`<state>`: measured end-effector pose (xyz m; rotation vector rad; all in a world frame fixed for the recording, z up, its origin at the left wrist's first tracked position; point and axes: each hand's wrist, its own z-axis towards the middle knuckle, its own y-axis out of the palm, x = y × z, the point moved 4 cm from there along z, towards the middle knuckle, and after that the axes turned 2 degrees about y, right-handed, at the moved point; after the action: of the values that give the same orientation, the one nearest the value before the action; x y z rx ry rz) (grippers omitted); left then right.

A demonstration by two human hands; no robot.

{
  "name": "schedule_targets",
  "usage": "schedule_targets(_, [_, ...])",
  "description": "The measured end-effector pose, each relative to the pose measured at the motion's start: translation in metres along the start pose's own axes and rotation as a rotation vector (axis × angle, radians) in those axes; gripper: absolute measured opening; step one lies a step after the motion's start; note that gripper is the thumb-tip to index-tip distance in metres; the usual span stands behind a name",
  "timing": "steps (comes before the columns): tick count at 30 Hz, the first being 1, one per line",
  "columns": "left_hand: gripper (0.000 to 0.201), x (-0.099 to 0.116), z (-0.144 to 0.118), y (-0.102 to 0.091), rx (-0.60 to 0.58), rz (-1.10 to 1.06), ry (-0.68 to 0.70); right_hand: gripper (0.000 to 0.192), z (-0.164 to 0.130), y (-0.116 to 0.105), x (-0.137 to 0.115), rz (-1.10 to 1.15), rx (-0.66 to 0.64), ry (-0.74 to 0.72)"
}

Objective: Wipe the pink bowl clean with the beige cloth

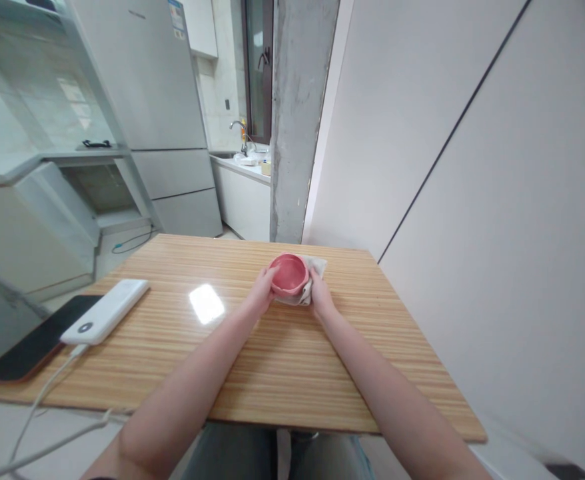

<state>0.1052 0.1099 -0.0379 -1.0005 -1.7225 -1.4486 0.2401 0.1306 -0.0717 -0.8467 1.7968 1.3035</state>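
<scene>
A pink bowl (289, 275) is tilted toward me near the far edge of the wooden table (212, 260). My left hand (264, 288) grips its left side, with the thumb over the rim. On the other side, my right hand (320, 291) is closed on a light-coloured cloth (315, 263) pressed against the bowl's right side. Part of the cloth also shows below the bowl. The fingers behind the bowl and cloth are hidden.
At the table's left lie a white power bank (107, 310) with a cable (55, 377) plugged in and a dark flat tablet-like object (37, 340). A white wall (447, 220) runs along the right. Beyond stand a fridge (142, 80) and a sink counter (245, 193).
</scene>
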Motion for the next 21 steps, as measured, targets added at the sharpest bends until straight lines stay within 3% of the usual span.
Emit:
schedule_targets(2, [0.039, -0.006, 0.002, -0.002, -0.007, 0.038, -0.035, 0.030, 0.001, -0.003, -0.001, -0.014, 0.046, -0.004])
schedule_targets(5, [0.034, -0.008, 0.008, -0.010, 0.079, 0.033, -0.004, 0.030, -0.001, -0.003, 0.001, -0.073, 0.061, 0.005])
schedule_targets(9, [0.033, -0.002, 0.013, -0.020, 0.226, -0.019, 0.092, 0.030, -0.007, 0.006, 0.005, -0.119, -0.043, -0.022])
schedule_targets(11, [0.034, -0.001, 0.012, -0.021, 0.243, -0.019, 0.098, 0.030, -0.009, 0.009, 0.006, -0.128, -0.078, -0.037])
schedule_targets(18, [0.036, -0.006, 0.002, -0.004, 0.009, 0.092, -0.030, 0.029, -0.007, -0.001, -0.007, -0.127, 0.069, -0.039])
schedule_targets(21, [0.034, -0.007, 0.000, -0.003, -0.032, 0.073, -0.077, 0.029, -0.008, -0.003, -0.010, -0.153, 0.089, -0.039])
